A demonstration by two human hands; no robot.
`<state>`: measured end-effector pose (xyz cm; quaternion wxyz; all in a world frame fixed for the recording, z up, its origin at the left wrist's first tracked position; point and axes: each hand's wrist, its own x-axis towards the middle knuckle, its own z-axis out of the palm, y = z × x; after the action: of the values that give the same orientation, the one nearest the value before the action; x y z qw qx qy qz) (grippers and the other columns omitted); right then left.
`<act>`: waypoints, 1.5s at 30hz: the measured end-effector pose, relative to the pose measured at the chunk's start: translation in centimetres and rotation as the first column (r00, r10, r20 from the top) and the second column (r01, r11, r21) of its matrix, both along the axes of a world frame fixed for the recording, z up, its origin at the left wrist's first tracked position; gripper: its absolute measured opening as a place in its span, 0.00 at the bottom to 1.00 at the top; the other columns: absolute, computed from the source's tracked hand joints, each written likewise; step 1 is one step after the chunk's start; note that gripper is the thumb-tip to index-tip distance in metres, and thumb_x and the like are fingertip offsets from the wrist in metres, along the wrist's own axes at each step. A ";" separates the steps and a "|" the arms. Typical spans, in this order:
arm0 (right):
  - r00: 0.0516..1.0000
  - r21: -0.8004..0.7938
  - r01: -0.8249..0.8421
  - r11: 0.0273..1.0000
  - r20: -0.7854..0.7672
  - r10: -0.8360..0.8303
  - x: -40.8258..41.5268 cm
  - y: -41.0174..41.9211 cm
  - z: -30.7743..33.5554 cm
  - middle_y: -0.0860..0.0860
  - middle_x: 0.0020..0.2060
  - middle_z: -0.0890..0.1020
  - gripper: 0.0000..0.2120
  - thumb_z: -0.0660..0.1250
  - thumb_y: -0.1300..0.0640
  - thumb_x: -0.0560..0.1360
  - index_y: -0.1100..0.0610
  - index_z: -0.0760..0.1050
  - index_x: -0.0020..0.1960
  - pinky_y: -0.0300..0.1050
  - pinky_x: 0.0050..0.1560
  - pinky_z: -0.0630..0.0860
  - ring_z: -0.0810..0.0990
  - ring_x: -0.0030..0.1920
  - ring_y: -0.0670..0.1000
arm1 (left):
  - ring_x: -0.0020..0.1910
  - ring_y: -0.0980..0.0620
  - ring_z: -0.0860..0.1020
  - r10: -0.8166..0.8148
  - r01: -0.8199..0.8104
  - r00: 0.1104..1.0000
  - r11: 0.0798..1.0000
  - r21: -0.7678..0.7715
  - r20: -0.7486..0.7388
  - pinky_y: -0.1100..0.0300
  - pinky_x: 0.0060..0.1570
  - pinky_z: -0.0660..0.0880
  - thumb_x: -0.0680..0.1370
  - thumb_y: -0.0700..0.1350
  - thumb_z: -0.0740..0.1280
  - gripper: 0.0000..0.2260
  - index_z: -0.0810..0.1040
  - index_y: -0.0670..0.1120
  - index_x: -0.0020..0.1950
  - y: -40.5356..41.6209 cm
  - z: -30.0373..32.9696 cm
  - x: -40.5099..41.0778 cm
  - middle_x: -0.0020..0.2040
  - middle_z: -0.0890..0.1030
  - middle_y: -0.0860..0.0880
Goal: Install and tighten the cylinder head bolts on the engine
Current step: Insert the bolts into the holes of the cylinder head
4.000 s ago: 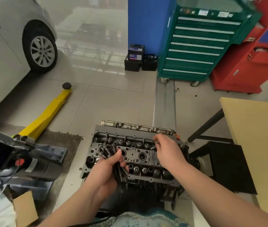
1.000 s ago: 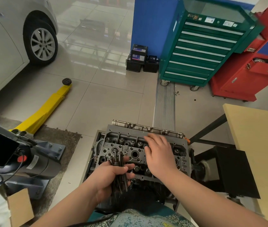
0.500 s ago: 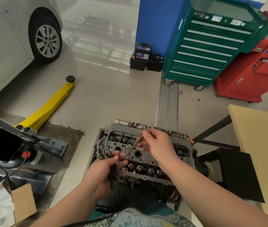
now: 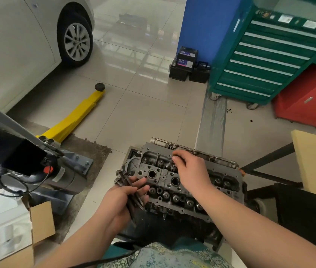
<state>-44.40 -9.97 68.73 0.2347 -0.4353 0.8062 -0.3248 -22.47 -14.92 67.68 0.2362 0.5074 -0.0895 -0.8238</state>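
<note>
Now the right hand (image 4: 191,171) has lowered its pinched bolt (image 4: 169,165) into the cylinder head (image 4: 172,192); left grip holds bolts (image 4: 127,185).

My right hand (image 4: 191,172) covers the bolt tip and hole on the cyl. head (image 4: 174,190) so I can't tell if it's seated, my left hand (image 4: 123,198) hides most of the bolt bundle (image 4: 123,177) shanks, and the tool chest (image 4: 269,53) is cut off at top/right edge.
</note>
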 end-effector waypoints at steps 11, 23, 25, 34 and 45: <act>0.885 0.320 -0.247 0.915 -0.311 0.348 0.1 -0.4 -1.9 0.46 0.77 0.68 0.21 0.58 0.44 0.85 0.45 0.71 0.76 0.58 0.77 0.63 0.64 0.76 0.53 | 0.51 0.39 0.88 0.049 -0.049 0.999 0.998 -0.045 -0.006 0.48 0.39 0.85 0.82 0.27 0.57 0.19 0.76 0.41 0.68 0.2 0.3 1.6 0.57 0.87 0.39; 0.876 0.284 -0.392 0.875 0.405 0.260 4.6 -1.7 1.2 0.40 0.56 0.85 0.14 0.72 0.47 0.78 0.45 0.83 0.62 0.42 0.62 0.74 0.81 0.56 0.38 | 0.43 0.40 0.85 -0.321 0.307 0.940 0.943 -0.127 -0.117 0.53 0.32 0.80 0.79 0.30 0.67 0.18 0.73 0.34 0.69 2.8 2.0 1.6 0.56 0.84 0.33; 0.878 0.252 -0.329 0.910 0.437 0.196 4.3 -1.4 1.1 0.39 0.49 0.87 0.08 0.74 0.50 0.77 0.44 0.86 0.55 0.40 0.57 0.76 0.83 0.51 0.37 | 0.46 0.38 0.85 -0.307 0.291 0.937 0.950 -0.114 -0.164 0.51 0.34 0.82 0.78 0.33 0.68 0.19 0.73 0.37 0.70 2.9 1.8 1.8 0.60 0.83 0.32; 0.949 0.005 -0.161 0.987 0.276 0.154 4.3 -0.4 2.4 0.31 0.47 0.84 0.10 0.75 0.53 0.77 0.39 0.84 0.54 0.28 0.52 0.74 0.82 0.47 0.32 | 0.47 0.40 0.88 0.285 -0.295 0.949 0.953 0.062 0.138 0.43 0.43 0.84 0.86 0.33 0.57 0.11 0.75 0.44 0.61 0.3 -0.9 3.1 0.57 0.86 0.39; 0.878 -0.018 -0.447 0.894 -0.199 0.435 6.1 1.0 1.1 0.46 0.60 0.85 0.12 0.72 0.58 0.80 0.50 0.84 0.63 0.21 0.65 0.58 0.80 0.63 0.43 | 0.51 0.38 0.85 0.291 -0.322 0.931 0.939 0.118 0.222 0.41 0.48 0.80 0.86 0.32 0.56 0.11 0.75 0.44 0.59 1.4 -1.0 4.4 0.59 0.84 0.38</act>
<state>-38.28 -9.01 69.87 0.2107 -0.6435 0.6939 -0.2451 -18.11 -13.47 66.67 0.3123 0.6126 0.0307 -0.7255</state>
